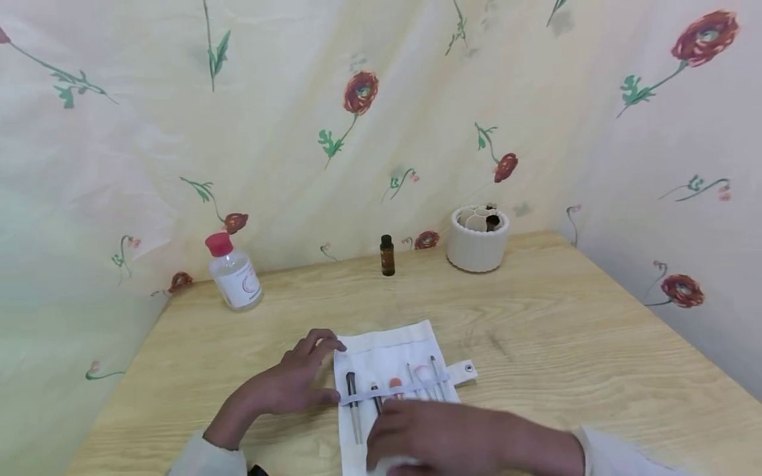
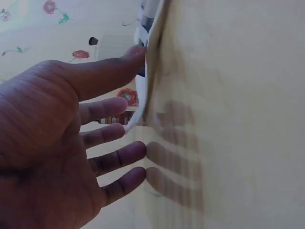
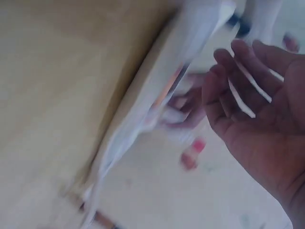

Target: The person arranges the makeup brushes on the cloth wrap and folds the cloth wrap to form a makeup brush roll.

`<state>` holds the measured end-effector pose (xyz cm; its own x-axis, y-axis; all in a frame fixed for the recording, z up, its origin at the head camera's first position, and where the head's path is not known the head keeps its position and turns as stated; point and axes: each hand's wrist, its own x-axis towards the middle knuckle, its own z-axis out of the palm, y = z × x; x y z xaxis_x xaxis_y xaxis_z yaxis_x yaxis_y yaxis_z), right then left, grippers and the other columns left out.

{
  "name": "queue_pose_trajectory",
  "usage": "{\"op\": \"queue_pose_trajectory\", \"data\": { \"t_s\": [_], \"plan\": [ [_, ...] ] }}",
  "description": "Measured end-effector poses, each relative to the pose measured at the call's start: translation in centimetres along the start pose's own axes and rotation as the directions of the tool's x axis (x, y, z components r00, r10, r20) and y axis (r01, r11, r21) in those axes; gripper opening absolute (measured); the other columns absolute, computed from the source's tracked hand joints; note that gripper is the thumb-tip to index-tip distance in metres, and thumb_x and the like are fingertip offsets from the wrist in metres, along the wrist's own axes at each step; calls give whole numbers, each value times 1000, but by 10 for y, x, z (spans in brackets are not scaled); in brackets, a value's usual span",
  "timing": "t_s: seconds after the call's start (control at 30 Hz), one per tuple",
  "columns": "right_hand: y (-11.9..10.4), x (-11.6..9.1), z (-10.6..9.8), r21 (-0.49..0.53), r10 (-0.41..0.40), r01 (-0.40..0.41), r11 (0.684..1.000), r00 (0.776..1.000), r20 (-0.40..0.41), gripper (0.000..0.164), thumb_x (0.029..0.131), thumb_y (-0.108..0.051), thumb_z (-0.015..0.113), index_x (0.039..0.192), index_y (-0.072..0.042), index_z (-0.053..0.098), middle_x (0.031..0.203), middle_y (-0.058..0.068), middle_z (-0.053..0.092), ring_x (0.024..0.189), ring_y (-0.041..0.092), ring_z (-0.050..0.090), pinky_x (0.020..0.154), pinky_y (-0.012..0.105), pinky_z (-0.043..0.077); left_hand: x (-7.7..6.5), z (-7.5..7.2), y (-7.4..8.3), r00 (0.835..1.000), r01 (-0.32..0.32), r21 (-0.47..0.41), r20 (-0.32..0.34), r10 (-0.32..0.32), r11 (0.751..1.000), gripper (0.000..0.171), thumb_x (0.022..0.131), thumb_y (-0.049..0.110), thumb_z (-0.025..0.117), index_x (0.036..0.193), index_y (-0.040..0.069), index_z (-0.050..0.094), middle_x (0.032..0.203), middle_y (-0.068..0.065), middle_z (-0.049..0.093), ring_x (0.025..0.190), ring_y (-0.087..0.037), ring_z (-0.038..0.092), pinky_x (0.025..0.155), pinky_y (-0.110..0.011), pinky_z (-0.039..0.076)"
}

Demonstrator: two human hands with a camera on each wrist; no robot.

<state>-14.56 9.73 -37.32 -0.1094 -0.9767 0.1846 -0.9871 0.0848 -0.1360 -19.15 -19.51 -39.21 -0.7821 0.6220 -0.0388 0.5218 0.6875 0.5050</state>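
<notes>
A white fabric brush roll (image 1: 383, 344) lies unrolled on the table, with several makeup brushes (image 1: 354, 410) tucked under its elastic band. At its right side a short strap (image 1: 463, 371) with a snap sticks out. My left hand (image 1: 292, 380) rests at the roll's left edge, fingers spread; in the left wrist view the thumb (image 2: 107, 71) touches the edge of the cloth. Over the lower part of the roll is my right hand (image 1: 443, 433), hiding the brushes' lower ends. The right wrist view, blurred, shows its fingers (image 3: 231, 78) loosely bent, holding nothing, apart from the cloth.
Toward the back left stands a clear bottle (image 1: 238, 281) with a red cap. A small brown bottle (image 1: 387, 256) is at the back middle. Right of it sits a white ribbed pot (image 1: 477, 248) with brown items inside. Floral cloth (image 1: 286, 132) hangs behind the wooden table (image 1: 536, 317).
</notes>
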Motion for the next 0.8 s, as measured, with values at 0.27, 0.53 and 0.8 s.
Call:
{"op": "queue_pose_trajectory", "data": {
  "t_s": [0.27,0.53,0.8],
  "plan": [
    [-15,-10,1,-187,62,-56,981,998,27,22,102,-33,57,123,-27,64,102,-21,62,91,0,48,83,17,39,-4,-4,-3,999,-33,69,39,30,997,55,96,32,69,141,9,49,139,-10,39,122,-31,40,98,-57,37],
    [25,-44,-30,-267,510,-486,832,860,27,23,94,-40,68,105,-19,68,86,-10,66,82,12,60,88,41,50,-8,-11,21,997,-25,99,79,17,995,20,92,26,74,101,13,63,99,6,47,97,-15,38,82,-32,42],
    [54,-61,-21,-271,490,-482,833,871,-44,25,84,-28,81,99,-20,63,83,-9,62,76,15,60,83,41,50,1,9,33,998,-54,172,52,46,984,23,89,20,77,87,20,54,88,9,46,86,-9,39,73,-24,40]
  ]
}}
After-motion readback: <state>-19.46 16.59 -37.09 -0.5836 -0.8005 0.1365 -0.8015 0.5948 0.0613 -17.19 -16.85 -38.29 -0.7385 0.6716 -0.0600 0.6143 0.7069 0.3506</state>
